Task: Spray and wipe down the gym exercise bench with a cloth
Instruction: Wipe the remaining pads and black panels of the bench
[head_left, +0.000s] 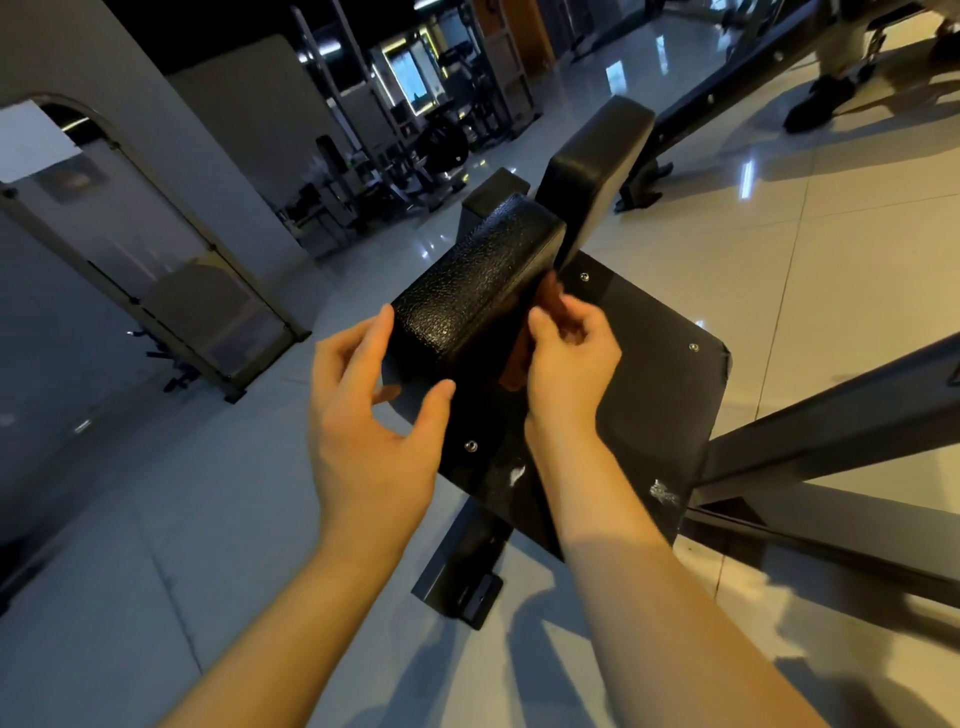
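Left hand (374, 415) open, fingers spread at the end of the bench pad (478, 275); right hand (566, 358) pinches the orange cloth (513, 371) against the pad's side. Cloth could snag in the narrow gap there or slip from that light pinch.

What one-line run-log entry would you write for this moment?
phase: wiping | left hand: open, at end of black bench pad | right hand: grips brown cloth against pad side

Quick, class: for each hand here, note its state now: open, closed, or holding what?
Left hand: open, fingers spread at the end of the black pad.
Right hand: closed on the orange cloth, against the pad's side.
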